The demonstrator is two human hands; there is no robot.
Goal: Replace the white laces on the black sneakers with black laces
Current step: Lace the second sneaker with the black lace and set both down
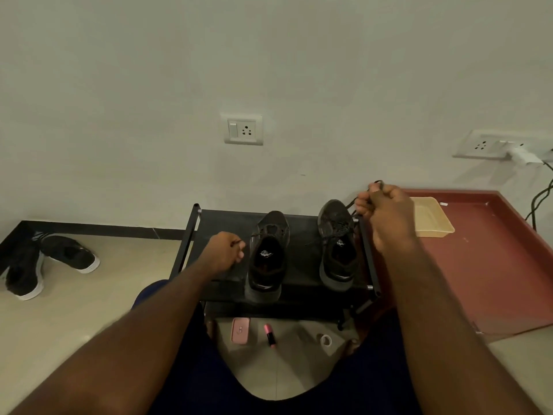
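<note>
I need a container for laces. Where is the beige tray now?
In the head view, the beige tray lies on the red mat, right of the black shoe rack, close beyond the right hand holding a black lace.

**Lace ends lost in fists, eyelets lost in the dark**

The right hand (386, 217) curls round the black lace (350, 204), so the lace's end is hidden inside the fingers. The same hand covers a corner of the beige tray (434, 220) and the far end of the rack's (227, 226) right rail. The left hand (226, 253) hides the end of the other lace (251, 236) likewise. On the right sneaker (338, 244) the dark lacing blurs into the upper, and which eyelets are threaded cannot be told. The insole logos are too small to read. Both forearms run off the bottom edge. The wall socket (490, 145) and its cable (541, 196) are cut by the right edge.
</note>
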